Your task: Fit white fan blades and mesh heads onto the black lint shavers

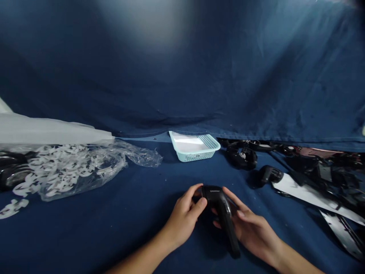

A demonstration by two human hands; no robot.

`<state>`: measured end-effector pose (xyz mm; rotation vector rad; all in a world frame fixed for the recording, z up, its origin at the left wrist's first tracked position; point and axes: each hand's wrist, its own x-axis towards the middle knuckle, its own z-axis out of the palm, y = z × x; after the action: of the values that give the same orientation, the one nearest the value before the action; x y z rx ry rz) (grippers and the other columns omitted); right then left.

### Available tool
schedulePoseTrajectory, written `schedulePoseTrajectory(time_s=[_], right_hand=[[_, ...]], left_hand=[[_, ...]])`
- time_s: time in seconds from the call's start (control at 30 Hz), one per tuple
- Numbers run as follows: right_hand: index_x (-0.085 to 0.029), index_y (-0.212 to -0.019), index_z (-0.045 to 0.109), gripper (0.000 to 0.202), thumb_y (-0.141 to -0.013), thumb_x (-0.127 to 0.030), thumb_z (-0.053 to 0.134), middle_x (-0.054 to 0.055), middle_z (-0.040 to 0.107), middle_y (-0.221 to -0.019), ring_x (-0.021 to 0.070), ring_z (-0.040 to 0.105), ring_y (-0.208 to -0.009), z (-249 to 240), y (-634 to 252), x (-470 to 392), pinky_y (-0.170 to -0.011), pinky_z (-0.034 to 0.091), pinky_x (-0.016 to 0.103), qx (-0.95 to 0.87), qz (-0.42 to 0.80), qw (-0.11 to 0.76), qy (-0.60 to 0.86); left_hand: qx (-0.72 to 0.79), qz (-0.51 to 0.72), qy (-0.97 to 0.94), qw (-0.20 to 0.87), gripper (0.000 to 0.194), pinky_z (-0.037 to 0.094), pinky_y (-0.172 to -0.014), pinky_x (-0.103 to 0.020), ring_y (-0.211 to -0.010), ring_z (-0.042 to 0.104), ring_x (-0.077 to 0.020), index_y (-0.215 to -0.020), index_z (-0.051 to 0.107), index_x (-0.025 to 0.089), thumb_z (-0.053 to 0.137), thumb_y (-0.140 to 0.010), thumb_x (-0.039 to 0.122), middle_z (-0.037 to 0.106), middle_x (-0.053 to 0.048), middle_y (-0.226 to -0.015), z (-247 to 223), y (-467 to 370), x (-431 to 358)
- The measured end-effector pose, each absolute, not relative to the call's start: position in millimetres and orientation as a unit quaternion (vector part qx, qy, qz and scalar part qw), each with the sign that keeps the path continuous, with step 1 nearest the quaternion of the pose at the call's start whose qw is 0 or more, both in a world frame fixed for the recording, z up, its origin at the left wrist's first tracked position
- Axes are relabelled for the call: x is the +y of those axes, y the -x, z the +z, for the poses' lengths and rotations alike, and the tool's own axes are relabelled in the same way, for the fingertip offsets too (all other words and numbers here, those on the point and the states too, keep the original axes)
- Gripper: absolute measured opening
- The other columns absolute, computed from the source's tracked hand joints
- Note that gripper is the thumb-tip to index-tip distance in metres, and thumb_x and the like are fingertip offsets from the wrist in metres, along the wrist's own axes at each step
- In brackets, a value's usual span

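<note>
A black angled device (225, 215) with a handle is held between my two hands, just above the blue cloth (137, 213). My left hand (184, 215) grips the end of its head, thumb in front and fingers behind. On the other side, my right hand (251, 226) holds the device near the bend, its index finger at the top and other fingers partly hidden behind the handle. The handle points down and slightly right.
A light-blue basket (196, 156) with a white sheet inside stands beyond my hands. Plastic bags (99, 179) with white parts (65, 163) lie left. Black parts (325, 171) and a white strip (313, 198) lie right. A blue curtain (182, 76) hangs behind.
</note>
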<state>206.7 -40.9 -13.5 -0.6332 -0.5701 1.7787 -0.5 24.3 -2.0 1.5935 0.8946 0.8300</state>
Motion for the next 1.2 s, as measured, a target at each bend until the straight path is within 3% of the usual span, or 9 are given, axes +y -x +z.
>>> schedulePoseTrajectory(time_s=[0.13, 0.27, 0.57, 0.8, 0.97, 1.2], right_hand=[[-0.031, -0.134, 0.056, 0.062, -0.075, -0.019, 0.074, 0.006, 0.058, -0.138, 0.0342, 0.056, -0.123, -13, -205, -41, -0.109, 0.033, 0.057, -0.269, 0.751, 0.55, 0.248], [-0.036, -0.128, 0.057, 0.059, -0.075, -0.017, 0.074, 0.002, 0.058, -0.137, 0.0299, 0.058, -0.12, -8, -201, -42, -0.107, 0.036, 0.051, -0.308, 0.734, 0.542, 0.271], [-0.036, -0.121, 0.054, 0.054, -0.073, -0.025, 0.077, 0.001, 0.064, -0.124, 0.0267, 0.059, -0.111, 1, -194, -50, -0.09, 0.043, 0.037, -0.383, 0.637, 0.547, 0.385], [-0.035, -0.12, 0.058, 0.046, -0.078, -0.035, 0.076, 0.002, 0.059, -0.132, 0.0259, 0.058, -0.114, -2, -196, -51, -0.096, 0.043, 0.036, -0.442, 0.569, 0.555, 0.417], [-0.037, -0.119, 0.058, 0.046, -0.078, -0.034, 0.078, 0.001, 0.058, -0.13, 0.0226, 0.063, -0.103, -8, -198, -52, -0.087, 0.049, 0.032, -0.456, 0.554, 0.547, 0.431], [-0.035, -0.117, 0.056, 0.042, -0.079, -0.038, 0.075, 0.002, 0.06, -0.124, 0.0201, 0.062, -0.095, -7, -198, -54, -0.081, 0.048, 0.028, -0.468, 0.549, 0.558, 0.41]], left_hand=[[0.386, 0.364, -0.672, 0.516, 0.053, 0.043, -0.059, -0.028, -0.06, 0.049, -0.0134, -0.134, 0.051, 0.021, 0.052, -0.091, 0.052, 0.064, -0.005, -0.092, 0, 1, 19], [0.373, 0.399, -0.692, 0.472, 0.048, 0.046, -0.063, -0.028, -0.062, 0.051, -0.013, -0.13, 0.055, 0.021, 0.055, -0.091, 0.049, 0.066, -0.007, -0.106, 4, 3, 13], [0.374, 0.402, -0.709, 0.442, 0.043, 0.043, -0.057, -0.026, -0.057, 0.048, -0.011, -0.126, 0.058, 0.022, 0.057, -0.091, 0.046, 0.067, -0.005, -0.102, 5, 2, 14], [0.382, 0.405, -0.715, 0.423, 0.042, 0.045, -0.058, -0.025, -0.057, 0.048, -0.0106, -0.127, 0.058, 0.022, 0.057, -0.091, 0.044, 0.067, -0.005, -0.104, 5, 1, 13], [0.383, 0.405, -0.715, 0.422, 0.042, 0.045, -0.055, -0.025, -0.055, 0.047, -0.01, -0.126, 0.059, 0.022, 0.058, -0.091, 0.044, 0.068, -0.005, -0.101, 4, 0, 14], [0.38, 0.4, -0.727, 0.409, 0.041, 0.042, -0.049, -0.022, -0.053, 0.047, -0.0089, -0.119, 0.061, 0.021, 0.063, -0.086, 0.045, 0.066, -0.003, -0.092, 4, 0, 15]])
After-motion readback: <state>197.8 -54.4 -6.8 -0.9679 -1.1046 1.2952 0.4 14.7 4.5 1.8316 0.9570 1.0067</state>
